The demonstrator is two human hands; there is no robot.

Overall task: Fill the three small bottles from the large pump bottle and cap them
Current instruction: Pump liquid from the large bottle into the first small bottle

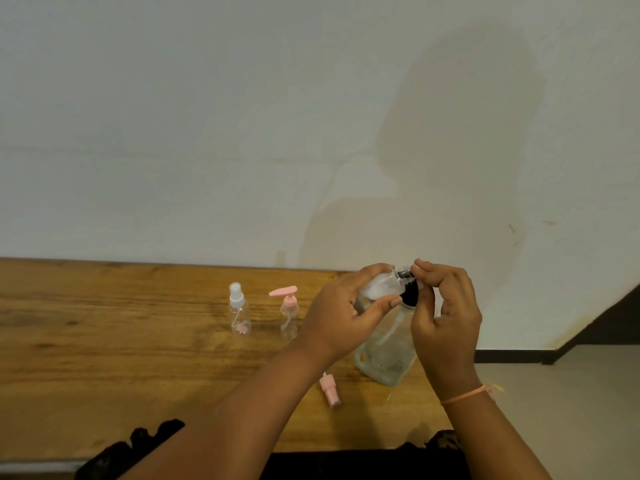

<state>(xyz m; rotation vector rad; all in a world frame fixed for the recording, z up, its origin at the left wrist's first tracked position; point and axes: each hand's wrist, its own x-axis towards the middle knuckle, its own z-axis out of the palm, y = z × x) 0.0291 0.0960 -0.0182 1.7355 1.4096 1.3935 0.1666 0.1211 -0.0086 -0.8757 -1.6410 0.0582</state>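
My left hand (346, 313) grips a small clear bottle (382, 285), tilted on its side with its open neck against the black pump head (410, 294) of the large clear pump bottle (384, 355). My right hand (445, 306) has its fingers curled over that pump head. Two other small clear bottles stand to the left on the wooden table (104, 341): one with a white spray cap (239, 310), one with a pink pump cap (289, 311). A loose pink cap (330, 389) lies on the table below my left wrist.
A white wall rises just behind the table's far edge. The table's right edge runs close to the large bottle, with grey floor (571, 410) beyond. Dark ruffled clothing (138, 448) shows at the near edge.
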